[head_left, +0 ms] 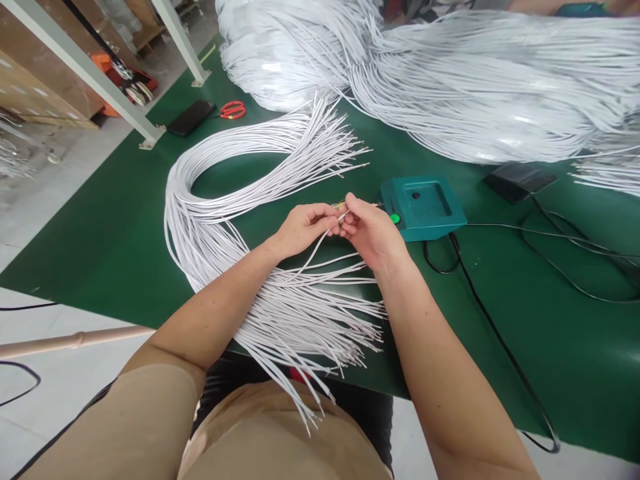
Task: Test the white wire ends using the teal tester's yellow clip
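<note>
left hand (303, 230), right hand (374, 230) on one wire (320, 246)
both grips pinched closed on it; bundle (195, 243) overhangs tabletop's (525, 360) near edge

Smooth, plastic-looking sheathing covers the cables (179, 200); the worktop (505, 333) is smooth with a soft sheen; the boxy device (431, 200) has a matt, plastic-looking housing.

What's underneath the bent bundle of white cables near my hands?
The white cable bundle appears to rest on the green tabletop, which shows inside its bend and around it. Anything directly beneath the packed cables is covered and can't be seen.
</note>
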`<state>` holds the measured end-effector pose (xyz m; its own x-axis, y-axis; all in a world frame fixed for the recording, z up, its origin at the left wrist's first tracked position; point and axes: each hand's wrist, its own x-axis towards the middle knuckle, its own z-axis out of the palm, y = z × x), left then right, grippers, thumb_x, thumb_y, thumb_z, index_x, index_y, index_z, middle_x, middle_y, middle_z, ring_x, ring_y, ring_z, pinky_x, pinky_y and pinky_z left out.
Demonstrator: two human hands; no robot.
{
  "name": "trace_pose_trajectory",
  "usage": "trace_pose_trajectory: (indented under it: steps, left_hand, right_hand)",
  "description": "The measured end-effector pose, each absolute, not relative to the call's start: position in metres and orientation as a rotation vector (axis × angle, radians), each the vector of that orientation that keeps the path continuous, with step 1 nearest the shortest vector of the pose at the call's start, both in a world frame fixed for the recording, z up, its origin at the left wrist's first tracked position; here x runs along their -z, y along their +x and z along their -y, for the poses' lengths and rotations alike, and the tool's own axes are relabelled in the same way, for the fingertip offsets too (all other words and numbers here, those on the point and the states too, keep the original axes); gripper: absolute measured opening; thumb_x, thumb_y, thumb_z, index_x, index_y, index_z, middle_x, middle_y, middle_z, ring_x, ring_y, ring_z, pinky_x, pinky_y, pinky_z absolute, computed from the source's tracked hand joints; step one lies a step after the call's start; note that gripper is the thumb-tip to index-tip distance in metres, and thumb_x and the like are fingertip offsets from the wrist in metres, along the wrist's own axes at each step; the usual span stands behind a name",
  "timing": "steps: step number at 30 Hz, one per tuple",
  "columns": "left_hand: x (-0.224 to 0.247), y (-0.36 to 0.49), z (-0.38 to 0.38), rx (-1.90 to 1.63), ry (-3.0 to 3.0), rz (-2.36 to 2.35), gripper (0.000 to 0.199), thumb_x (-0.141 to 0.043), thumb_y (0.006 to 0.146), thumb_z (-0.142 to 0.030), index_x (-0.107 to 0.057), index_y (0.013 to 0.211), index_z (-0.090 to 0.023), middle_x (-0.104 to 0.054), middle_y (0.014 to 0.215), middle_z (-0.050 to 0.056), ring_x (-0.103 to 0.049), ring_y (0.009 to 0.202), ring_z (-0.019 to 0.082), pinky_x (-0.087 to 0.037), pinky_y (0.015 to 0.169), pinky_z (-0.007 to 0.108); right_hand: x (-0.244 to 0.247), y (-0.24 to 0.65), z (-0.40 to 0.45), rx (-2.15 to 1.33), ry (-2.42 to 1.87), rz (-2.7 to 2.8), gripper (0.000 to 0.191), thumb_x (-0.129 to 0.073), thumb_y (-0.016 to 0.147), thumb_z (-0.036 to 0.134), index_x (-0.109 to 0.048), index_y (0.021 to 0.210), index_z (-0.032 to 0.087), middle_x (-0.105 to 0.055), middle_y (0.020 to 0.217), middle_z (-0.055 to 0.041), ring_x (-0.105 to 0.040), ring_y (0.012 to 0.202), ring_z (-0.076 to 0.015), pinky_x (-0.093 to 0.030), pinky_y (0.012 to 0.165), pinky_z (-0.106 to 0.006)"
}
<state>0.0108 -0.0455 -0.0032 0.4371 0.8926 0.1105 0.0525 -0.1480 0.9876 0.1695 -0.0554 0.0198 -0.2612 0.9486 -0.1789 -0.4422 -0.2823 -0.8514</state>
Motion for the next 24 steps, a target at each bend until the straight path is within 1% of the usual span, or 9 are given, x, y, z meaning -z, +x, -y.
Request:
trace_pose_trajectory:
  steps: [3, 5, 10, 13, 15, 17, 20, 22, 24]
  left_hand:
    - [0.0026, 0.0104, 0.0444, -0.925, 1.49, -0.867, 0.029, -0.065, 0.082, -0.042, -0.068, 0.088, -0.013, -0.068, 0.076, 0.003, -0.061, 0.07, 0.01, -0.049, 0.073, 0.025]
    - [0.0017, 0.0105, 0.0442, -0.933, 1.465, -0.87, 0.03, -0.067, 0.081, -0.042, -0.067, 0.088, -0.013, -0.068, 0.075, 0.004, -0.061, 0.07, 0.01, -0.049, 0.073, 0.025]
    - [0.0006, 0.0108, 0.0445, -0.954, 1.433, -0.891, 0.031, -0.068, 0.079, -0.043, -0.067, 0.088, -0.013, -0.068, 0.074, 0.003, -0.06, 0.068, 0.01, -0.048, 0.072, 0.026]
    - [0.001, 0.0101, 0.0444, -0.962, 1.414, -0.9, 0.032, -0.068, 0.079, -0.043, -0.067, 0.091, -0.013, -0.068, 0.076, 0.003, -0.061, 0.07, 0.01, -0.048, 0.072, 0.025]
    - [0.0011, 0.0095, 0.0444, -0.966, 1.408, -0.903, 0.031, -0.068, 0.079, -0.043, -0.067, 0.091, -0.013, -0.068, 0.077, 0.003, -0.061, 0.07, 0.01, -0.048, 0.071, 0.025]
    - [0.0009, 0.0092, 0.0446, -0.97, 1.405, -0.909, 0.031, -0.068, 0.08, -0.042, -0.066, 0.091, -0.013, -0.068, 0.077, 0.003, -0.06, 0.07, 0.009, -0.048, 0.069, 0.024]
    - [-0.0001, 0.0097, 0.045, -0.982, 1.392, -0.937, 0.031, -0.068, 0.079, -0.042, -0.066, 0.092, -0.013, -0.067, 0.079, 0.003, -0.061, 0.072, 0.01, -0.047, 0.066, 0.022]
    - [-0.0009, 0.0108, 0.0453, -0.996, 1.372, -0.953, 0.031, -0.069, 0.079, -0.04, -0.064, 0.093, -0.013, -0.066, 0.081, 0.003, -0.061, 0.072, 0.01, -0.047, 0.064, 0.022]
    - [-0.0013, 0.0122, 0.0455, -1.024, 1.354, -0.945, 0.031, -0.071, 0.078, -0.038, -0.063, 0.096, -0.014, -0.064, 0.082, 0.003, -0.061, 0.069, 0.009, -0.047, 0.06, 0.021]
  right_hand:
    - [-0.0181, 0.1713, 0.0537, -1.791, -0.856, 0.844, 0.047, -0.074, 0.069, 0.059, -0.052, 0.059, 0.019, -0.042, 0.054, 0.006, -0.046, 0.052, -0.0088, -0.048, 0.062, -0.027]
    - [-0.0173, 0.1722, 0.053, -1.791, -0.879, 0.848, 0.046, -0.073, 0.069, 0.061, -0.054, 0.062, 0.02, -0.041, 0.055, 0.0063, -0.046, 0.053, -0.009, -0.05, 0.066, -0.028]
    - [-0.0177, 0.1729, 0.0542, -1.783, -0.908, 0.785, 0.037, -0.081, 0.064, 0.05, -0.062, 0.071, 0.019, -0.051, 0.065, 0.0049, -0.044, 0.054, -0.0067, -0.051, 0.066, -0.025]
    - [-0.0189, 0.173, 0.0558, -1.757, -0.921, 0.791, 0.033, -0.081, 0.063, 0.046, -0.067, 0.077, 0.019, -0.054, 0.067, 0.004, -0.046, 0.057, -0.0068, -0.05, 0.064, -0.023]
    - [-0.0199, 0.1727, 0.0568, -1.699, -0.938, 0.814, 0.031, -0.081, 0.065, 0.043, -0.069, 0.079, 0.019, -0.056, 0.068, 0.0035, -0.047, 0.058, -0.0069, -0.05, 0.063, -0.022]
    - [-0.021, 0.1721, 0.0578, -1.616, -0.957, 0.849, 0.028, -0.079, 0.067, 0.043, -0.07, 0.076, 0.018, -0.06, 0.071, 0.0017, -0.049, 0.058, -0.0065, -0.05, 0.063, -0.022]
    - [-0.0229, 0.1701, 0.0591, -1.466, -1.028, 0.94, 0.032, -0.075, 0.07, 0.048, -0.07, 0.069, 0.017, -0.067, 0.083, -0.0025, -0.051, 0.059, -0.0067, -0.051, 0.063, -0.023]
    - [-0.0232, 0.1682, 0.0597, -1.348, -1.109, 1.015, 0.031, -0.074, 0.07, 0.049, -0.071, 0.073, 0.018, -0.07, 0.087, -0.0035, -0.055, 0.062, -0.0087, -0.052, 0.065, -0.024]
    - [-0.022, 0.1665, 0.0599, -1.213, -1.183, 1.084, 0.026, -0.076, 0.068, 0.043, -0.072, 0.079, 0.019, -0.071, 0.086, -0.0029, -0.059, 0.066, -0.0116, -0.052, 0.068, -0.027]
